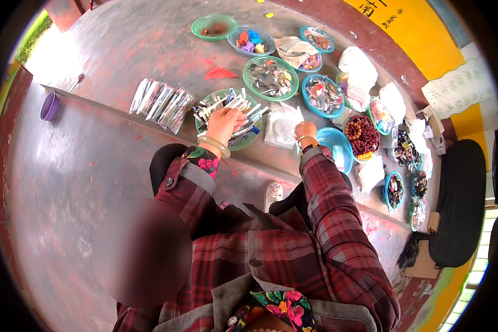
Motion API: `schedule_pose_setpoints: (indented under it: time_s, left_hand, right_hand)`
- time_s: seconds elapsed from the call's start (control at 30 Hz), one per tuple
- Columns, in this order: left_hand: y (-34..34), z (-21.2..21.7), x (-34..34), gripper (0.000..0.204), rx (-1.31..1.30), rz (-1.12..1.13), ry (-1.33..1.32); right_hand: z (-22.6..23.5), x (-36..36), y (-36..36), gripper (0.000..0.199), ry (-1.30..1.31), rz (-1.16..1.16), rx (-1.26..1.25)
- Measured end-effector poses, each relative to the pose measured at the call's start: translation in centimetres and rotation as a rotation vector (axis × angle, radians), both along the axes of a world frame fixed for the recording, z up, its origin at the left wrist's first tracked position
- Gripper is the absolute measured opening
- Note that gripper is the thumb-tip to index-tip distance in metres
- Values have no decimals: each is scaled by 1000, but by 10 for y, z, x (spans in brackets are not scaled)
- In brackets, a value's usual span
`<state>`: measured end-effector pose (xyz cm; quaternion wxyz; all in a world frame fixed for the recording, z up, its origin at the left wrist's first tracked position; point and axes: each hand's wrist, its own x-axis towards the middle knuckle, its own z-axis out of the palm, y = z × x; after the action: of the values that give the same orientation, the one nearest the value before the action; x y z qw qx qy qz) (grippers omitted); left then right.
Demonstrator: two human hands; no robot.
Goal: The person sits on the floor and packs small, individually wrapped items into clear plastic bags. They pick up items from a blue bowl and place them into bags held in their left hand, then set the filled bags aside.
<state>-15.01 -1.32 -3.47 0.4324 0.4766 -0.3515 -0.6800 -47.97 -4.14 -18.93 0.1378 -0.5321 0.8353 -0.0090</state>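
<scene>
**Hands at the green bowl of packets**

A round green plastic bowl (243, 141) sits on the worn, reddish counter (122, 50), heaped with slim glossy packets (235, 105). The left hand (224, 124) rests on that heap, fingers curled onto the packets. Just right of the bowl, the right hand (305, 131) touches a crinkled clear bag (282, 124); its fingers are hidden, so I cannot tell its grip. Left of the bowl lies a fan of shiny silver sachets (161, 103).

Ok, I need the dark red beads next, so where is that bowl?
In the head view, the bowl of dark red beads sits right of the right hand, just beyond the empty blue bowl.
</scene>
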Motion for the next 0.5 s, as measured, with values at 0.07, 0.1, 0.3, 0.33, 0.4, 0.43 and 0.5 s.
schedule_pose_setpoints:
  time_s: [0.07,0.1,0.3,0.33,0.4,0.43,0.5]
  left_hand:
    - [-2,-2,6,20,-3,-8,-9]
    - [-2,-4,9,20,-4,-12,-10]
    - [1,-9,12,21,-16,40,-42]
    - [3,-9,9,22,-23,47,-48]
    - [1,-14,7,23,-38,24,-50]
    - [-1,-20,11,23,-47,17,-59]
    - [-5,-29,1,29,-63,-61,18]
  right_hand:
    - [2,6,1,24,162,150,34]
    - [4,9,2,24,247,224,51]
    - [29,12,11,22,86,77,-40]
    - [34,10,14,21,72,92,-113]
    - [46,4,23,21,51,109,-262]
    - [62,28,29,21,7,124,-395]
    - [75,33,30,19,8,130,-523]
